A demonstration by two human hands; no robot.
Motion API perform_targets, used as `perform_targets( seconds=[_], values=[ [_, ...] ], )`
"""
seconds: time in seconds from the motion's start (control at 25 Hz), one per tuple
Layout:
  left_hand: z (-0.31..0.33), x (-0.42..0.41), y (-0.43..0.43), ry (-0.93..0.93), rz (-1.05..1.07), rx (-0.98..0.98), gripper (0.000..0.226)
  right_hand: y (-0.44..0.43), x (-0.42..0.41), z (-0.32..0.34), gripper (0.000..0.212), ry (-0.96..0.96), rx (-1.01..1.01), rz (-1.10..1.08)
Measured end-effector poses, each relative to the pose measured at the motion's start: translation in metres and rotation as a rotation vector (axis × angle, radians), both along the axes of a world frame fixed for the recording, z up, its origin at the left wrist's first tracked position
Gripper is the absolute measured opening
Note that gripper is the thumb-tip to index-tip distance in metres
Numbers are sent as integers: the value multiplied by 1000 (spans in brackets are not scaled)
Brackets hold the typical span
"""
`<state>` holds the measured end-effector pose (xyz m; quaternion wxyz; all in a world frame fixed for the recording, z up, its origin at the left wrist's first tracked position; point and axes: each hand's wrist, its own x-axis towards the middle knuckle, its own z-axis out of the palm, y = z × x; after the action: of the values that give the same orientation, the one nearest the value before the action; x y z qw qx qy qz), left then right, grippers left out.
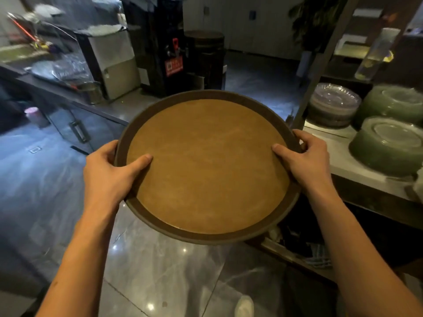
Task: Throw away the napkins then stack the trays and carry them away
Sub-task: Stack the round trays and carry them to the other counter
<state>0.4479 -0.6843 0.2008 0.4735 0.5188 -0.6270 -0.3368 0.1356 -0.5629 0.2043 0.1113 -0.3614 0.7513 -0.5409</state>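
A round brown tray (207, 94) with a dark rim and a tan inner face fills the middle of the head view, held in the air above the floor. My left hand (107, 172) grips its left edge, thumb lying on the tan face. My right hand (304, 159) grips its right edge, thumb on top and fingers curled over the rim. Nothing lies on the tray's face. Whether other trays sit stacked under it is hidden. No napkins are visible.
A shelf unit (357, 161) on the right carries stacks of green bowls (389, 143) and clear plates (333, 104). A dark counter (68, 104) runs along the left. A black dispenser (164, 49) and a barrel (206, 56) stand ahead. Glossy tiled floor (160, 271) lies below.
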Motion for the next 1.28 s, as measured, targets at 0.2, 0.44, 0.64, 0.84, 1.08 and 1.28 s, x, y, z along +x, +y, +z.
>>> perform_targets(
  seconds=[0.2, 0.44, 0.64, 0.84, 1.08, 1.28],
  values=[
    [34, -21, -67, 29, 65, -20, 43, -87, -34, 28, 47, -8, -29, 72],
    [82, -71, -148, 110, 75, -59, 51, -186, -83, 66, 65, -35, -76, 104],
    [97, -105, -223, 142, 41, -67, 55, -252, -112, 87, 56, -36, -90, 103],
    [89, -135, -327, 147, -62, -55, 54, -326, -136, 90, 56, -3, -86, 29],
    [91, -167, -459, 122, -202, -49, 62, -421, -150, 98, 63, 15, -78, -125],
    [83, -199, -543, 79, -251, -45, 71, -482, -171, 90, 62, 3, -53, -192]
  ],
)
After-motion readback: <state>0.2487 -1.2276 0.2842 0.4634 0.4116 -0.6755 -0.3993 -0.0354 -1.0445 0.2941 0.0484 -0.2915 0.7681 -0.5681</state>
